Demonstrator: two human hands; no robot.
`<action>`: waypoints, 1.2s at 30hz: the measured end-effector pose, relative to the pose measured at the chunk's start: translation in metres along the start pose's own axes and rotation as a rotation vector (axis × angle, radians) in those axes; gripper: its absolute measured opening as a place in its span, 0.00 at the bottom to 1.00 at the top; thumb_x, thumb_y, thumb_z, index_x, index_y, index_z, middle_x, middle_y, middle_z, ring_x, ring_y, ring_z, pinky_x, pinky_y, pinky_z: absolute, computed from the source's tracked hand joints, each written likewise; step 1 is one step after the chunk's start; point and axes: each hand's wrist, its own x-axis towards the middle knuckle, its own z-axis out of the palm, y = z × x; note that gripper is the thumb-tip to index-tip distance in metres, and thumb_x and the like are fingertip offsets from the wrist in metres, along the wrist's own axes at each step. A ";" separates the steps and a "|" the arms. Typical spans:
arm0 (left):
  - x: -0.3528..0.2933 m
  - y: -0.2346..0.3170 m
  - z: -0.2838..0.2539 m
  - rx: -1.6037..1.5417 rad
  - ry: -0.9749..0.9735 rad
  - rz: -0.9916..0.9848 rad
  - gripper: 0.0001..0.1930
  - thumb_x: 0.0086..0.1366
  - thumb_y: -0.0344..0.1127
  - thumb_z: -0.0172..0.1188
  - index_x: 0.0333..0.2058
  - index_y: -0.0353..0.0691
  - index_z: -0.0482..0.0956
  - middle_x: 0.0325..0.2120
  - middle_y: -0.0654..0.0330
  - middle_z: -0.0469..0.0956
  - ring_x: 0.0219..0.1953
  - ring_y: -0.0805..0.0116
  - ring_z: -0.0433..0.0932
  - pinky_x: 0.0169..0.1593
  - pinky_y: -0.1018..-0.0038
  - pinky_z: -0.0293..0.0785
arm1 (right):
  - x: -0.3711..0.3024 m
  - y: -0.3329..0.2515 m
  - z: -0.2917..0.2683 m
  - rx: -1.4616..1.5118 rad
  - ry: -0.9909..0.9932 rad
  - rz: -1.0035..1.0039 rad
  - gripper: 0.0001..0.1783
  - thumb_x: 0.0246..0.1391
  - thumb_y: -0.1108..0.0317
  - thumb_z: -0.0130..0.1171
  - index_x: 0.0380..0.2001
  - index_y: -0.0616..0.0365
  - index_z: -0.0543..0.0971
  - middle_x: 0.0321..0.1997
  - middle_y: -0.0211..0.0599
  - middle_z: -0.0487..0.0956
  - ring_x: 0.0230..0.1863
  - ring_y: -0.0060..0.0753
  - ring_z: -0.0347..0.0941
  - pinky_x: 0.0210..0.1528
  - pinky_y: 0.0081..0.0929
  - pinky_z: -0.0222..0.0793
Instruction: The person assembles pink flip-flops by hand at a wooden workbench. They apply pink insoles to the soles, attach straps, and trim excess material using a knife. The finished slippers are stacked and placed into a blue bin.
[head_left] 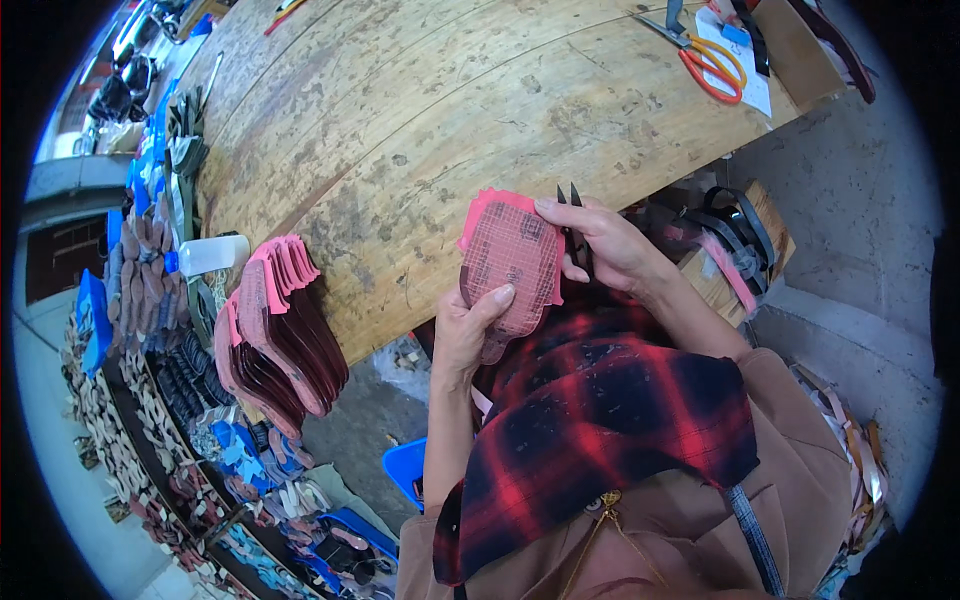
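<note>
Currently the left hand (468,335) pinches the lower edge of a pink mesh-backed cut piece (510,262), thumb on its face, holding it upright above the near edge of the wooden table (400,130). The piece's long axis runs from 6 to 12 o'clock. The right hand (600,245) lies at 3 o'clock of the piece, fingertip touching its top right corner, and is closed around small black thread snips (574,225), blades pointing to 12 o'clock just beside the right edge. That hand is nearer the edge to be trimmed. A stack of similar pink pieces (275,325) lies at 9 o'clock.
</note>
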 end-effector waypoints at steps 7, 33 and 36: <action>0.000 0.001 0.002 -0.016 0.005 -0.012 0.16 0.62 0.31 0.62 0.46 0.30 0.76 0.39 0.57 0.81 0.37 0.72 0.80 0.43 0.74 0.77 | 0.001 0.004 -0.003 -0.024 -0.008 -0.011 0.18 0.65 0.53 0.52 0.28 0.56 0.76 0.18 0.23 0.70 0.13 0.14 0.63 0.12 0.15 0.56; -0.003 -0.008 0.008 0.206 0.210 0.305 0.49 0.43 0.36 0.79 0.61 0.34 0.58 0.51 0.50 0.71 0.48 0.61 0.77 0.50 0.67 0.76 | 0.005 0.007 -0.008 -0.001 0.038 -0.045 0.12 0.65 0.60 0.53 0.39 0.57 0.77 0.26 0.23 0.74 0.18 0.12 0.66 0.12 0.14 0.57; -0.014 0.000 0.012 0.820 0.217 0.593 0.57 0.37 0.41 0.82 0.64 0.38 0.55 0.57 0.48 0.64 0.52 0.55 0.74 0.53 0.61 0.73 | 0.007 -0.005 -0.008 0.090 0.104 -0.033 0.11 0.65 0.61 0.53 0.39 0.57 0.77 0.27 0.22 0.74 0.19 0.12 0.66 0.12 0.14 0.57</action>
